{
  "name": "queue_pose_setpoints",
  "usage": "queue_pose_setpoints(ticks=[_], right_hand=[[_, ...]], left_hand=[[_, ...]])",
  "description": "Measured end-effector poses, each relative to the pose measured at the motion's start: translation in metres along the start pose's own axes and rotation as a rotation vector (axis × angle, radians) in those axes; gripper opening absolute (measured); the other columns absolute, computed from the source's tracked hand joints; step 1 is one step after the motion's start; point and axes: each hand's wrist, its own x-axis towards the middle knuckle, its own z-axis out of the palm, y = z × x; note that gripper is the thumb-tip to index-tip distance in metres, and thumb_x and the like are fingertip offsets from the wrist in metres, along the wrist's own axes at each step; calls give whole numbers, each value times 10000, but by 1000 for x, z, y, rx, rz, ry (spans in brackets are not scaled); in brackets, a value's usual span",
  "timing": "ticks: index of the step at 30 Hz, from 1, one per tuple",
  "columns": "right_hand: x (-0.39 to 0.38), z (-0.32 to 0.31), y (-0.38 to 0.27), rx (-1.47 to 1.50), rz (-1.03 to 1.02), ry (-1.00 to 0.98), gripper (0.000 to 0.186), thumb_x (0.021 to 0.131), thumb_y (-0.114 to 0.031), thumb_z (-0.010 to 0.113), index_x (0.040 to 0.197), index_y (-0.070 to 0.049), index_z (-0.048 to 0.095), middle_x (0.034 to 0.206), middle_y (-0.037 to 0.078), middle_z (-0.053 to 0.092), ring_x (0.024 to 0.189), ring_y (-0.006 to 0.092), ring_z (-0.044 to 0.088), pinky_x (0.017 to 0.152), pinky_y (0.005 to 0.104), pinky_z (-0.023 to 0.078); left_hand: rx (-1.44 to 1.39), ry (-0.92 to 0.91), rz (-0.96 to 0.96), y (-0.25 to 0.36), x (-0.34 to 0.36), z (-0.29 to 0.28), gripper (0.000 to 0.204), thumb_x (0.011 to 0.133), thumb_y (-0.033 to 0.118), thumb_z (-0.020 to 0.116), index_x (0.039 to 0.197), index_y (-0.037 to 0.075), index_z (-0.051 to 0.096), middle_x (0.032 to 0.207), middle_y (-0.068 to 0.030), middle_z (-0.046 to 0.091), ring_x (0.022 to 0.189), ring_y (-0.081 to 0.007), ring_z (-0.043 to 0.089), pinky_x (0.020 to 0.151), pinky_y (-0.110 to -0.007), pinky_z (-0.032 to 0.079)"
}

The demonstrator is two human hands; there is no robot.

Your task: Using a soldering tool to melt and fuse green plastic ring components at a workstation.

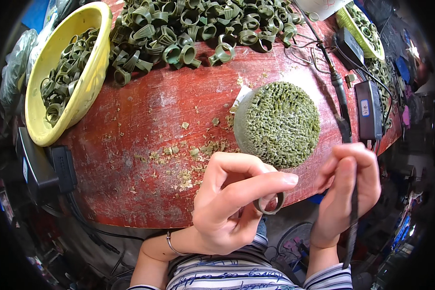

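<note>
My left hand [232, 203] is closed, pinching a dark green ring [270, 205] between its fingers, in front of the table's near edge. To its right, my right hand [345, 188] is closed with the thumb against the curled fingers. It grips a long, narrow, dark file-like tool [351, 237] that points down past my wrist; its upper end is hidden by my fingers. Just beyond my hands stands a round green block [282, 125] with a rough, pitted top. A black corded pen-like tool [340, 92] lies between the block and the right side of the table.
A large pile of green rings [179, 29] covers the far side of the red table [145, 140]. More rings fill a yellow basin [34, 104] at left and a yellow-green basket [345, 21] at far right. Black power boxes [367, 111] and cables line the right edge.
</note>
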Motion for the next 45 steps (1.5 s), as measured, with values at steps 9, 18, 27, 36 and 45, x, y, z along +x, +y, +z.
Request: queue_pose_setpoints(ticks=[9,18,27,36,45], right_hand=[[71,-55,65,-573,-320,231,177,882,-90,495,939,17,624,824,89,635,706,103,569,585,216,448],[96,-62,93,-826,-171,-3,292,721,-134,704,964,2,618,796,130,623,716,242,591,709,312,452],[19,-62,32,-536,-35,-153,336,663,-154,770,700,-4,472,646,58,477,564,146,456,533,259,392],[-26,-57,40,-605,-122,-294,418,580,-153,822,733,-28,453,666,93,488,555,239,482,518,292,413],[-24,-53,35,-623,-87,-305,401,587,-124,816,717,-26,450,619,84,456,524,235,453,496,298,398]], left_hand=[[-18,75,-3,-1,-5,6,292,763,-135,483,1017,0,540,946,-107,410,768,-164,553,639,-245,477],[-12,104,89,-1,-4,11,510,611,-286,428,1041,-35,539,974,-116,402,683,-100,475,610,-207,446],[83,165,115,1,-1,0,456,640,-264,440,1021,-41,551,941,-127,435,660,-105,483,585,-201,451],[167,171,98,0,-4,-3,404,679,-234,473,1017,-34,566,941,-121,438,672,-104,483,607,-207,452],[157,160,99,-2,-6,-3,390,687,-225,470,1021,-47,561,955,-123,437,677,-101,487,595,-200,446]])
